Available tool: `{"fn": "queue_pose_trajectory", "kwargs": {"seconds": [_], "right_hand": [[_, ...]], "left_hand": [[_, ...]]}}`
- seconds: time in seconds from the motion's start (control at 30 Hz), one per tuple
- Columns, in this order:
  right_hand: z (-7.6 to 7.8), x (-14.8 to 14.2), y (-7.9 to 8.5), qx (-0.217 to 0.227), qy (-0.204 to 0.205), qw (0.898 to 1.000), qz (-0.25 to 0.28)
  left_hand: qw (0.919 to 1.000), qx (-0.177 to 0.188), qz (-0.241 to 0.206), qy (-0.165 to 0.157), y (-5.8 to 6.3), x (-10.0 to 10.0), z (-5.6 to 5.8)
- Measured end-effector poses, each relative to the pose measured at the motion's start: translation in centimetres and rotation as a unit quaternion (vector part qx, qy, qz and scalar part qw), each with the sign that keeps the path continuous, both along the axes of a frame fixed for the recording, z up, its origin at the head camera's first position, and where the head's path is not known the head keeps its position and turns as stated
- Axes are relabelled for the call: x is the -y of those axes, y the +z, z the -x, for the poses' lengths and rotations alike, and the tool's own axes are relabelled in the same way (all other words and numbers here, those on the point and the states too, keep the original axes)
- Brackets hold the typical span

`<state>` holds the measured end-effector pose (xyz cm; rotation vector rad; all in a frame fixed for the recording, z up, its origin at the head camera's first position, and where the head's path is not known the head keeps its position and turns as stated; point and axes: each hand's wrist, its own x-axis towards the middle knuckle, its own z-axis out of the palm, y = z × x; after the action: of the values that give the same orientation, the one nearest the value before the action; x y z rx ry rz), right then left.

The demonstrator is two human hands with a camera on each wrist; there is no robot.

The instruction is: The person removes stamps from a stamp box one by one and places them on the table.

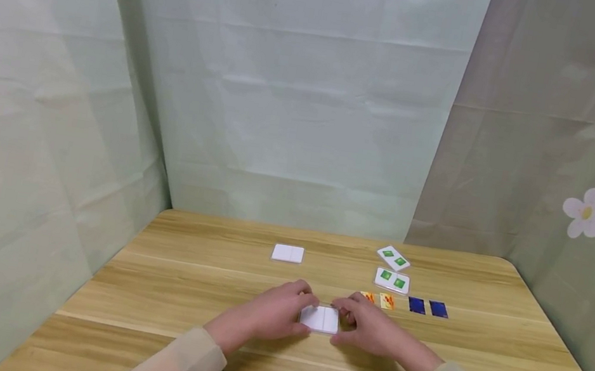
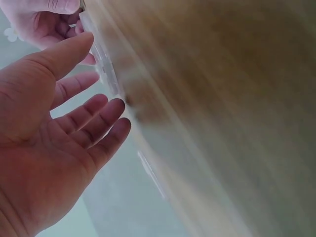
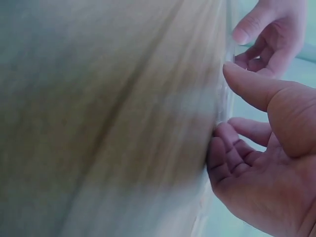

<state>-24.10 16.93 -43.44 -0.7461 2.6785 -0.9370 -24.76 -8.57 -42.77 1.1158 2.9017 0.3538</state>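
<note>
A clear-edged white two-panel card stack [image 1: 320,318] lies on the wooden table between both hands, a thin line down its middle. At its left end, my left hand [image 1: 279,311] grips with the thumb at the near corner and the forefinger at the far one. My right hand [image 1: 368,328] holds the right end the same way. In the left wrist view the stack's transparent side [image 2: 103,59] shows edge-on between thumb and forefinger. The other fingers of the right hand [image 3: 261,158] curl close to the tabletop.
Farther back lies a similar white card [image 1: 287,253]. To the right are two cards with green squares, one [image 1: 391,280] nearer and one [image 1: 393,257] tilted behind. Orange squares [image 1: 387,301] and dark blue squares [image 1: 417,305] form a row beyond my right hand. Cloth curtains [image 1: 296,115] surround the table.
</note>
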Motion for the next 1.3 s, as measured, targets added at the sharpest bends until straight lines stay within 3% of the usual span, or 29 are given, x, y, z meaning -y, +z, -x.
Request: {"fn": "queue_pose_trajectory", "kwargs": {"seconds": [0.3, 0.57, 0.83, 1.3], "right_hand": [[-2.0, 0.2, 1.0, -0.05, -0.014, 0.997, -0.058], [-4.1, 0.3, 1.1, -0.132, 0.032, 0.985, -0.111], [-5.5, 0.6, 1.0, -0.165, 0.04, 0.975, -0.143], [-5.9, 0.6, 1.0, -0.172, 0.039, 0.97, -0.168]], "left_hand": [[0.998, -0.06, 0.015, -0.012, 0.2, 0.6, -1.9], [0.9929, -0.111, 0.035, -0.026, 0.6, 0.8, -4.0], [0.991, -0.115, 0.064, -0.022, 0.7, 0.7, -5.4], [0.9911, -0.105, 0.08, -0.014, 0.5, 1.0, -5.8]]}}
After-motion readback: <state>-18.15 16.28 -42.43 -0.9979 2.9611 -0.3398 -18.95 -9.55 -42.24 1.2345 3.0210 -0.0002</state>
